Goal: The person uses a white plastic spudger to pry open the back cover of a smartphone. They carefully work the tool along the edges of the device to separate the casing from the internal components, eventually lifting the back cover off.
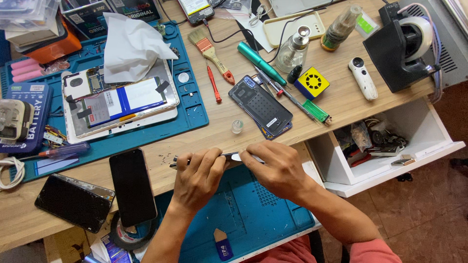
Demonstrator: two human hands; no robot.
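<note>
Here the wooden table [312,104] carries everything, its white drawer [390,146] pulled out at the right so the spare parts inside lie within reach. A blue repair mat [192,104] at the left holds an opened tablet [119,104], back up with its battery exposed, a crumpled white tissue [131,46] lying over its top edge. A second blue mat [253,209] lies at the near edge under the wrists, a cushioned surface for small work. A dark phone [131,187] lies face up just left of it, a phone back cover [261,104] farther up the table. The left hand [197,178] is clenched around a slim metal tool [231,156], steadying it level over the table edge; the right hand [273,168] pinches the tool's other end, fingertips close together. What lies at the tip is hidden by the fingers.
</note>
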